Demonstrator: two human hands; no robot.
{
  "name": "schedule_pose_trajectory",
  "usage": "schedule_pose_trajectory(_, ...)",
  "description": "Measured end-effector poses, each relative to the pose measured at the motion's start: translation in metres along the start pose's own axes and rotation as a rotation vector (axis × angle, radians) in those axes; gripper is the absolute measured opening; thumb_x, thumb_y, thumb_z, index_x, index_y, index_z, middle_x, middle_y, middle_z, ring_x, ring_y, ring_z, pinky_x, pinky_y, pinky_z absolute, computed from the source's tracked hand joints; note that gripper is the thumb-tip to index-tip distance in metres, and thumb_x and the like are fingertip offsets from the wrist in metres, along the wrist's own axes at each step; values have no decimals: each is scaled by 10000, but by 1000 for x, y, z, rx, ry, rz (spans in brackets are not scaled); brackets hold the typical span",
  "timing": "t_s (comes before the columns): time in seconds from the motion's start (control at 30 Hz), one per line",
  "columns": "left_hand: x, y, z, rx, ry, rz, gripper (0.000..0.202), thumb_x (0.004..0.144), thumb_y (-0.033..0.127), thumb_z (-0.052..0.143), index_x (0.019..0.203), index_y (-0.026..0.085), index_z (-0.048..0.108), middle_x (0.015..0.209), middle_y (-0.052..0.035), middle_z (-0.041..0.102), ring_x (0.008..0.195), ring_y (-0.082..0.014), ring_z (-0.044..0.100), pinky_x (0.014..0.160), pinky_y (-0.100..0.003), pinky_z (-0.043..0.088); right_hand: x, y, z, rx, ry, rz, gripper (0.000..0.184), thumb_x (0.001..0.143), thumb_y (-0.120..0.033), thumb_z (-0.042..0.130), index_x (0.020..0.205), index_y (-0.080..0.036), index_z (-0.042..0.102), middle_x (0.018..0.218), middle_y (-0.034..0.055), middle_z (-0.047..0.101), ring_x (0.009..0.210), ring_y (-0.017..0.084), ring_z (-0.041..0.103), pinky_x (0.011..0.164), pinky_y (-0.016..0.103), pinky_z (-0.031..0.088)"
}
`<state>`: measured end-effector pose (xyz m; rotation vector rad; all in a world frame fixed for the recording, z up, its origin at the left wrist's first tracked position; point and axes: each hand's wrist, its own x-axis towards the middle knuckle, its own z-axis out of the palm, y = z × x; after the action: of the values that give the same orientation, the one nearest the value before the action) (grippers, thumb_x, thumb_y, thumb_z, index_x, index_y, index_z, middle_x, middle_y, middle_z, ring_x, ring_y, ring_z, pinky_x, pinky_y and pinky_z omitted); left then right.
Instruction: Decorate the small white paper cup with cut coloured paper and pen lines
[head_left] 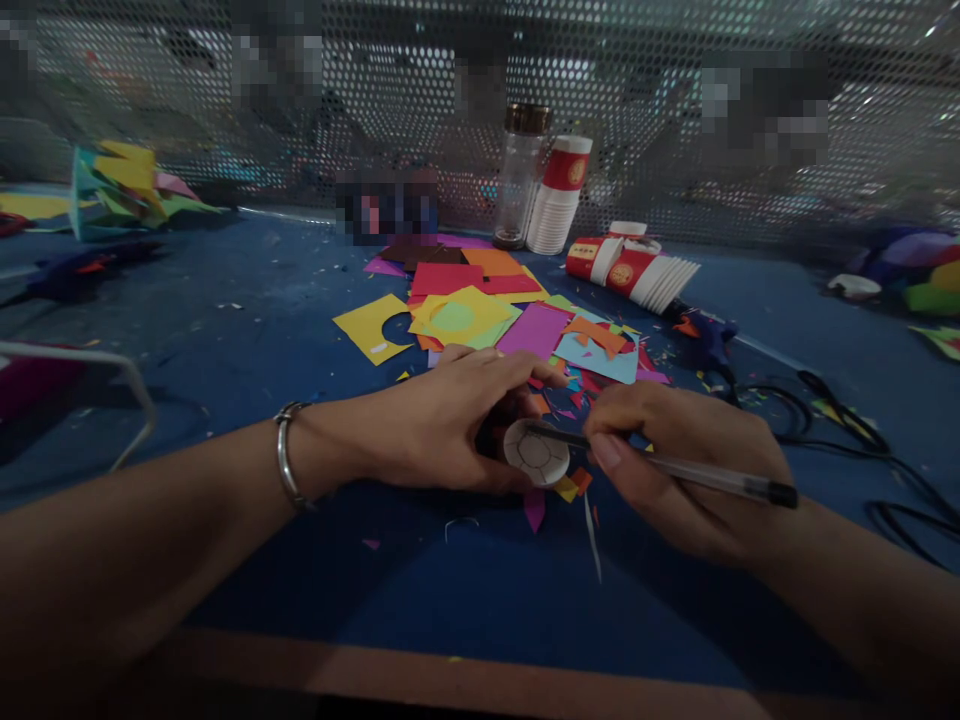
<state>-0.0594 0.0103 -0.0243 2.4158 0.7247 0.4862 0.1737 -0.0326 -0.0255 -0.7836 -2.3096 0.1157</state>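
Observation:
My left hand is closed around a small cup lying on its side, its white round bottom facing me with drawn lines on it. A metal bangle sits on that wrist. My right hand pinches a clear pen with a black cap end; the pen tip rests on the cup's bottom. Both hands hover over a blue table, just in front of a heap of coloured paper sheets and cut scraps.
A clear bottle and a stack of red-and-white paper cups stand at the back; another cup stack lies on its side. Black cables run at right. A perforated metal screen closes the back. Paper craft pieces sit far left.

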Motion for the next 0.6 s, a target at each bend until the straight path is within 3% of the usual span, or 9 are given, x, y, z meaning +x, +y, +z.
schedule_pose_trajectory(0.6, -1, -1, 0, -2, -11, 5, 683, 793, 359, 829, 1373, 215, 498, 1160, -53, 728, 1124, -267, 640, 1071, -454, 378, 0, -2, -4, -34, 27, 17, 147, 939, -157, 504, 851, -254, 572, 664, -33, 647, 523, 115, 574, 511, 261, 427)
